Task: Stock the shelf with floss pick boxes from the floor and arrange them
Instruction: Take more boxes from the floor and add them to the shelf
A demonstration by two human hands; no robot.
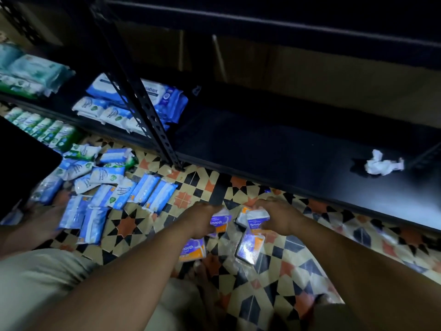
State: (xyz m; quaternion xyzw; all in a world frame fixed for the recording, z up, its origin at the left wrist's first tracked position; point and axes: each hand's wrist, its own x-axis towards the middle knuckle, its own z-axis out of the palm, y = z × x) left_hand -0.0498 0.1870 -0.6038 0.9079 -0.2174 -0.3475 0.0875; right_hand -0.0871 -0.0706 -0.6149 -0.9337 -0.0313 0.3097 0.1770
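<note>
1. Floor point(133, 225): patterned tile in cream, black and orange.
2. Floss boxes point(192, 250): two lie flat on the floor, near each other, in front of the shelf.
3. Wipe packs point(152, 193): blue and white, scattered on the floor at left, some overlapping.
4. Shelf point(286, 149): black bottom board, right bay.
5. Crumpled paper point(381, 164): white, on the shelf at far right.
6. Stacked packs point(133, 103): blue and white, on the shelf's left bay.
</note>
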